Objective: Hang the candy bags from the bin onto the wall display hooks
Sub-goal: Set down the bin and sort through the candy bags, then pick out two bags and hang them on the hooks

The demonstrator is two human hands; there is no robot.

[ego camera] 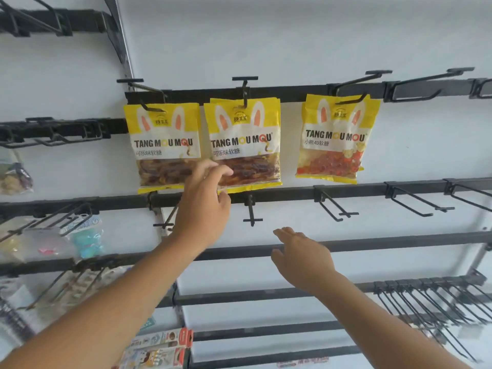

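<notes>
Where the upper black rail [292, 91] crosses the white wall [266, 35], 3 yellow candy bags hang from its hooks [245, 89]. The left bag [162, 145] and middle bag [245, 139], both showing brown sweets, hang side by side with edges nearly meeting. The right bag [335, 139], showing red and orange sweets, hangs apart further right.

The left hand [205, 198] is raised in front of the lower corners of the left and middle bags, its fingers loosely curved and holding nothing. Whether they touch the bags cannot be told. The right hand [300, 257] is lower and to the right, fingers straight and together, clear of the bags.

Below, a second rail bears the lower hooks [335, 209]. Blurred packets [85, 241] hang at far left.
</notes>
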